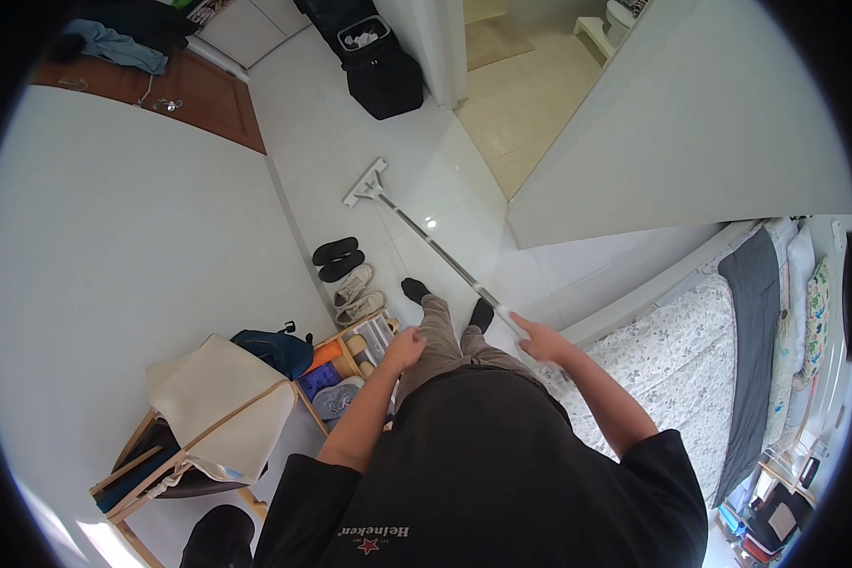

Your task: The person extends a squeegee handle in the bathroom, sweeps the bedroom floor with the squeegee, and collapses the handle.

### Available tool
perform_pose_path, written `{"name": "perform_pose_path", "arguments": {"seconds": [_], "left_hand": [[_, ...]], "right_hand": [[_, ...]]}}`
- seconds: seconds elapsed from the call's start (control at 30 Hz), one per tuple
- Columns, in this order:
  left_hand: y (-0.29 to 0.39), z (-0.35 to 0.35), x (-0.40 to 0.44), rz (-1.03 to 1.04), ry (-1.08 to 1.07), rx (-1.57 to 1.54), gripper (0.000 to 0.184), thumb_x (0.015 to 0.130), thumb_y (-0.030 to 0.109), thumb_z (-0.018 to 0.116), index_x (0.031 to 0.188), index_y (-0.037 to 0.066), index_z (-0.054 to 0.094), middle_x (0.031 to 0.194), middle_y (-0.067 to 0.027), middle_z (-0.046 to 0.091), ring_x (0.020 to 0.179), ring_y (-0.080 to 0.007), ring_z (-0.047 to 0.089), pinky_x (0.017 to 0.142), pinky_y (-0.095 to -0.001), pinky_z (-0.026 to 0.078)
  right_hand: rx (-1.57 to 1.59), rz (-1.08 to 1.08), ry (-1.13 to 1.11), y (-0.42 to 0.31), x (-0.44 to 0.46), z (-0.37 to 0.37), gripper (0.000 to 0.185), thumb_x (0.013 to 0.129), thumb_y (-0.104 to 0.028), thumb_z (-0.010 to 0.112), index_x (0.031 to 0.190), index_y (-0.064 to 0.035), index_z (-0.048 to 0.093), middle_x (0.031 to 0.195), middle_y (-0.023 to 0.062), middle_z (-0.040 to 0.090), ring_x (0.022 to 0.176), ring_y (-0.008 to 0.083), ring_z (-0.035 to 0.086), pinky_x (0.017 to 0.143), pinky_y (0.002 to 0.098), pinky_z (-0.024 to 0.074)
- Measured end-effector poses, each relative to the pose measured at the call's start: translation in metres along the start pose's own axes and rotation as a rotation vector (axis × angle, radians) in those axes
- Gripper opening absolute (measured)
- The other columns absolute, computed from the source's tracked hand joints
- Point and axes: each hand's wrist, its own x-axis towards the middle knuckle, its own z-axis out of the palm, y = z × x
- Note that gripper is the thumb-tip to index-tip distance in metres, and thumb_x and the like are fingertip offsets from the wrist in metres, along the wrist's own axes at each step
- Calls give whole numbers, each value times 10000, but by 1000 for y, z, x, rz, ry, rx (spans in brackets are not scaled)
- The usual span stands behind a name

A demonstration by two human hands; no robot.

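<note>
A mop with a long grey and white handle (435,248) slants across the tiled floor. Its flat white head (365,183) rests on the tiles ahead of my feet. My right hand (542,342) is wrapped round the upper end of the handle. Near my thigh, my left hand (406,348) is closed, away from the mop; whether anything is inside its fingers is hidden. Black slippers (338,258) and light-coloured shoes (356,293) stand along the wall, left of my feet.
A bed with floral bedding (667,346) is at the right. The white door (682,142) stands beside a doorway. A black bag (383,83) sits at the top. On the left are a wooden shelf with bins (324,357) and a chair draped with cream cloth (222,402).
</note>
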Motion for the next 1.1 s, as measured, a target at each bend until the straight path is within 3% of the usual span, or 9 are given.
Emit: {"name": "perform_pose_path", "arguments": {"seconds": [0.07, 0.23, 0.37, 0.5, 0.57, 0.67, 0.87, 0.93, 1.1], "left_hand": [[19, -12, 1, 200, 204, -47, 697, 795, 205, 643, 1385, -10, 339, 1307, -242, 489, 1230, -367, 468, 1032, -383, 380], [137, -96, 33, 697, 517, 162, 885, 727, 84, 702, 1463, 40, 214, 1468, -230, 306, 1358, -391, 302, 1117, -425, 278], [178, -141, 87, 633, 494, 246, 322, 799, 149, 676, 1085, 41, 575, 1171, -185, 558, 1124, -370, 510, 1055, -450, 329], [191, -136, 107, 655, 671, 158, 298, 857, 245, 647, 679, 20, 568, 730, -136, 600, 760, -359, 578, 875, -446, 410], [194, -120, 96, 659, 683, 71, 294, 856, 245, 649, 682, 22, 570, 725, -141, 594, 746, -356, 571, 835, -443, 411], [206, -92, 83, 710, 749, -20, 300, 841, 231, 668, 655, 24, 554, 701, -147, 583, 723, -344, 560, 784, -427, 416], [243, -35, 78, 952, 461, -254, 390, 781, 279, 744, 602, 23, 509, 610, -143, 536, 591, -355, 507, 560, -425, 396], [265, -16, 64, 782, 204, -229, 412, 791, 261, 728, 571, 22, 474, 556, -166, 498, 545, -388, 483, 553, -440, 387], [339, 53, 16, 1004, 151, -365, 373, 804, 179, 690, 571, 9, 455, 585, -189, 517, 555, -390, 488, 522, -432, 357]], "right_hand": [[519, 117, -340, -79, 20, -50, 662, 800, -136, 567, 1432, -150, 372, 1085, 141, 591, 874, 198, 614, 807, 336, 481], [811, -162, -429, -161, 46, -96, 720, 784, -158, 652, 1439, -159, 354, 1126, 79, 524, 953, 130, 522, 845, 279, 438], [1409, -455, -241, -210, 47, -110, 746, 772, -158, 726, 1410, -109, 344, 1138, 88, 512, 964, 147, 498, 850, 293, 426], [845, -318, 290, -235, 78, -95, 469, 796, -123, 712, 1209, -69, 495, 1116, 97, 511, 950, 167, 498, 862, 308, 420], [415, -351, 932, -233, 92, -87, 158, 824, -52, 659, 930, -52, 542, 997, 83, 537, 892, 176, 502, 853, 327, 428], [936, -491, 723, -227, 73, -98, 127, 817, 13, 619, 765, -35, 514, 824, 61, 532, 783, 182, 493, 808, 347, 431], [984, -655, 688, -197, 14, -167, 161, 801, -6, 589, 709, -45, 462, 650, 49, 474, 631, 171, 431, 643, 329, 377], [965, -654, 691, -192, -22, -189, 168, 781, 8, 591, 696, -45, 456, 642, 50, 476, 610, 165, 439, 593, 324, 366], [804, -712, 781, -186, -103, -231, 232, 805, -108, 622, 682, -85, 426, 554, 47, 464, 509, 152, 407, 513, 315, 320]]}}
